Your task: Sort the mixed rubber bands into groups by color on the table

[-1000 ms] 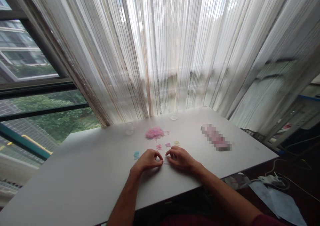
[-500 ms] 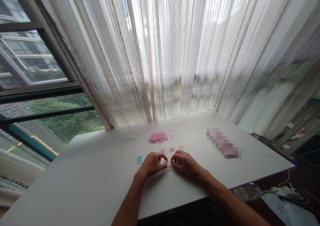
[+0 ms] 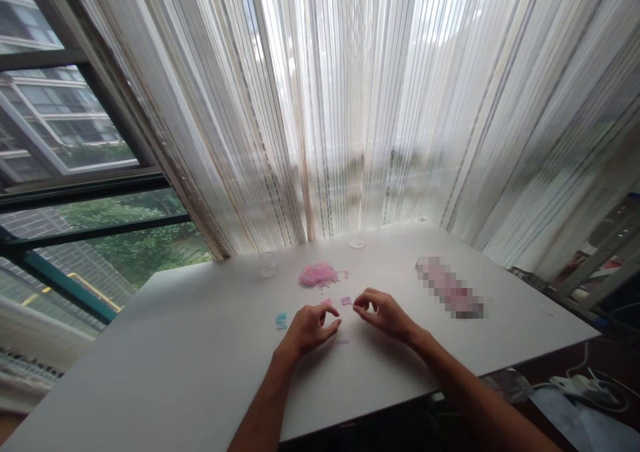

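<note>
My left hand (image 3: 311,327) rests on the white table (image 3: 200,359), thumb and forefinger pinched together; whatever they grip is too small to see. My right hand (image 3: 385,313) hovers slightly above the table just to the right, fingers curled in a pinch. A tiny purple piece (image 3: 343,341) lies between and below the hands. Small coloured pieces lie nearby: a purple one (image 3: 345,301), a pink one (image 3: 327,301) and a blue one (image 3: 281,320). A heap of pink bits (image 3: 318,275) sits behind them.
A small clear cup (image 3: 268,264) and a clear round lid (image 3: 357,243) stand near the striped sheer curtain (image 3: 350,105). A blurred pink oblong object (image 3: 449,287) lies at right. Cables and papers (image 3: 575,392) lie on the floor beyond the table's right edge. A window (image 3: 75,172) is left.
My right hand has lifted and moved right and away, uncovering a tiny purple piece on the table. The left hand stays pinched in about the same spot. The camera tilted slightly.
</note>
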The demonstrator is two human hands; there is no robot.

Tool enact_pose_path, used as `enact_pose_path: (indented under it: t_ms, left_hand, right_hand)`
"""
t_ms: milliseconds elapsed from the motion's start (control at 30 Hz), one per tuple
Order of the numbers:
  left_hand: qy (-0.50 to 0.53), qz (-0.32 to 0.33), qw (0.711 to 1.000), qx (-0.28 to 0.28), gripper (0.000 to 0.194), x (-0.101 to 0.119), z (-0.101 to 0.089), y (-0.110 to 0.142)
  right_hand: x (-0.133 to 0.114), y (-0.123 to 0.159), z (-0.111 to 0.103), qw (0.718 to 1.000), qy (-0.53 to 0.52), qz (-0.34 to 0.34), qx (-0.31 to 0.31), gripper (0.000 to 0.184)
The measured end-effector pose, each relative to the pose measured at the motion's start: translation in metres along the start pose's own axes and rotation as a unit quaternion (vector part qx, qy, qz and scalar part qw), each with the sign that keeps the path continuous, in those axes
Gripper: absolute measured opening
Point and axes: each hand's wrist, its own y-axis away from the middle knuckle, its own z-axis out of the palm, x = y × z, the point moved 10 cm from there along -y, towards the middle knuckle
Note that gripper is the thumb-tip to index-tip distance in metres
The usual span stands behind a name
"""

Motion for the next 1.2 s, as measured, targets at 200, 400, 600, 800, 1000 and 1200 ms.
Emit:
enact_pose_path:
  t_ms: [200, 400, 600, 800, 1000, 1200]
  left_hand:
    - [-0.023, 0.004, 1.0, 0.001, 0.023, 0.0, 0.003, -0.001]
    - [-0.033, 0.006, 0.999, 0.012, 0.023, -0.001, 0.004, -0.002]
    - [-0.045, 0.0, 0.999, -0.002, 0.024, 0.002, 0.005, -0.001]
    - [-0.046, -0.007, 0.999, -0.003, 0.024, 0.001, 0.004, -0.001]
    - [-0.046, -0.018, 0.999, -0.009, 0.023, -0.002, 0.004, -0.001]
    - [-0.053, -0.03, 0.998, -0.019, 0.023, -0.002, 0.003, -0.001]
  right_hand:
    - [0.062, -0.024, -0.044, 0.993, -0.013, 0.115, 0.033, 0.019]
    - [0.077, -0.023, -0.024, 0.995, -0.015, 0.088, 0.043, 0.019]
    - [0.066, -0.022, -0.018, 0.998, -0.004, 0.057, 0.026, 0.014]
    - [0.066, -0.021, -0.021, 0.997, -0.02, 0.063, 0.03, 0.015]
    - [0.067, -0.017, -0.028, 0.997, -0.008, 0.064, 0.046, 0.019]
    - [0.066, -0.01, -0.028, 0.999, 0.012, 0.033, 0.0, 0.015]
